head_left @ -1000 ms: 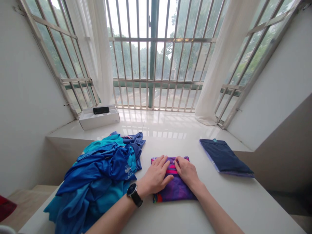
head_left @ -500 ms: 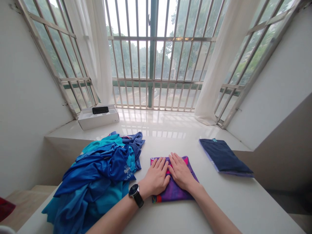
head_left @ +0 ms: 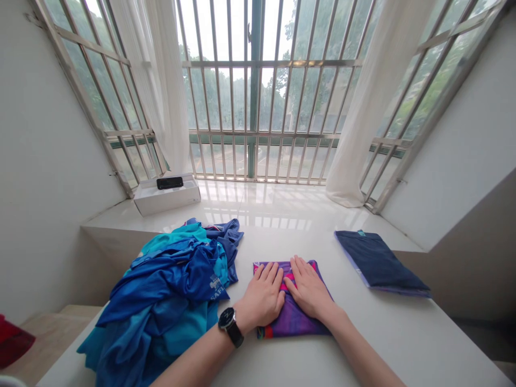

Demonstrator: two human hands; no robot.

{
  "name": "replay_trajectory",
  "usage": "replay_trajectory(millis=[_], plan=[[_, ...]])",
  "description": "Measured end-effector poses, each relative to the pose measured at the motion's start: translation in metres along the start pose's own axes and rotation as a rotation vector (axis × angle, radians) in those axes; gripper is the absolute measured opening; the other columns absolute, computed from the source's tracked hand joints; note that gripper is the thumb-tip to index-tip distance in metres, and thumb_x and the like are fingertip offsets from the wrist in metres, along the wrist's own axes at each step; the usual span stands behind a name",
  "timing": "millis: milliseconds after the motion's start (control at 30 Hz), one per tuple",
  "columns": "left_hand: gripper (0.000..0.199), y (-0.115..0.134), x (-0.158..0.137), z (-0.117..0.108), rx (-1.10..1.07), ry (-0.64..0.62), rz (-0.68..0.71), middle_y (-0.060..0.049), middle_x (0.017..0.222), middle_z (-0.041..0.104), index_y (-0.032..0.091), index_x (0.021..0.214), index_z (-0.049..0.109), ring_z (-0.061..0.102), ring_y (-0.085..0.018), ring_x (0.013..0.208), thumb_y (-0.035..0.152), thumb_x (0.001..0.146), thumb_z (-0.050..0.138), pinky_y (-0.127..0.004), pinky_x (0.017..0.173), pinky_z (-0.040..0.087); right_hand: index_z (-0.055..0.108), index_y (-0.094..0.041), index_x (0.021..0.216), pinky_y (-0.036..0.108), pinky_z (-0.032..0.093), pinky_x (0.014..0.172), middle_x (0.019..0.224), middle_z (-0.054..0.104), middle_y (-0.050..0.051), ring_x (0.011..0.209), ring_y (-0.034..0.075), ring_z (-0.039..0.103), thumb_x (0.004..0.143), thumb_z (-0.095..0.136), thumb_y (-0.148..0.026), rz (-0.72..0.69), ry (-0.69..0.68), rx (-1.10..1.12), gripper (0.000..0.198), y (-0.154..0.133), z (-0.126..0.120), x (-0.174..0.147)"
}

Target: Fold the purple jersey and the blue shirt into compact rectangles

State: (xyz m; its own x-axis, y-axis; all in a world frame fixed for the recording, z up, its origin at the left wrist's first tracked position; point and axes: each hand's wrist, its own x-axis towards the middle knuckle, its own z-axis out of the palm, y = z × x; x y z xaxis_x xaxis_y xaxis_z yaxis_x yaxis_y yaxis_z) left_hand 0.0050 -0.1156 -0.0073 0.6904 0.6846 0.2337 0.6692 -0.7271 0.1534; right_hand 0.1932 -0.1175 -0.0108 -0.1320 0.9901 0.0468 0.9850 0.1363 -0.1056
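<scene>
A purple and pink garment [head_left: 298, 321], folded into a flat rectangle, lies on the white tabletop [head_left: 363, 344] in front of me. My left hand [head_left: 264, 294] rests palm down on its left half, fingers stretched out. On its right half lies my right hand [head_left: 308, 287], also flat with straight fingers. Both hands press on the cloth without gripping it, and they hide much of its upper surface. Left of my left hand is a loose heap of blue and turquoise garments [head_left: 173, 290]. A folded navy garment [head_left: 381, 262] lies flat to the right.
Behind the heap, a white open box [head_left: 167, 201] holds a black phone-like object [head_left: 170, 183] near the window. White curtains [head_left: 349, 161] hang before the barred windows. Something red [head_left: 14, 341] shows at the lower left edge, below table height.
My hands have slid slightly apart on the purple garment, uncovering more of the pink between them. The whole view has shifted a little. The heap and navy garment look the same.
</scene>
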Motion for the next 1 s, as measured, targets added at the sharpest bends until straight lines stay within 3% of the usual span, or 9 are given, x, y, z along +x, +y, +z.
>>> replay_trajectory(millis=[467,767,1000], plan=[[0.063,0.005,-0.001,-0.005,-0.043,-0.051,-0.110,-0.017,0.161,0.028,0.015,0.155,0.034,0.018,-0.039,0.150,0.048,0.102,0.030,-0.057,0.121,0.016,0.032,0.001,0.153,0.044,0.019,0.122,0.161,0.026,0.019,0.150,0.029,0.025,0.095,0.036,-0.052,0.129,0.045,-0.022,0.078,-0.001,0.008,-0.004],[0.065,0.006,0.001,-0.011,-0.036,-0.147,-0.129,-0.018,0.163,0.022,0.016,0.157,0.029,0.013,-0.042,0.150,0.050,0.102,0.027,-0.059,0.119,0.019,0.027,0.001,0.154,0.042,0.013,0.124,0.162,0.021,0.019,0.151,0.028,0.020,0.096,0.033,-0.054,0.161,-0.037,-0.014,0.080,-0.003,0.004,-0.003],[0.065,0.006,0.001,-0.010,-0.019,-0.135,-0.131,-0.018,0.163,0.023,0.016,0.157,0.028,0.014,-0.043,0.149,0.050,0.102,0.026,-0.062,0.119,0.016,0.024,0.001,0.155,0.042,0.011,0.124,0.163,0.019,0.019,0.152,0.028,0.017,0.096,0.031,-0.055,0.158,-0.058,-0.005,0.081,-0.002,0.002,-0.004]])
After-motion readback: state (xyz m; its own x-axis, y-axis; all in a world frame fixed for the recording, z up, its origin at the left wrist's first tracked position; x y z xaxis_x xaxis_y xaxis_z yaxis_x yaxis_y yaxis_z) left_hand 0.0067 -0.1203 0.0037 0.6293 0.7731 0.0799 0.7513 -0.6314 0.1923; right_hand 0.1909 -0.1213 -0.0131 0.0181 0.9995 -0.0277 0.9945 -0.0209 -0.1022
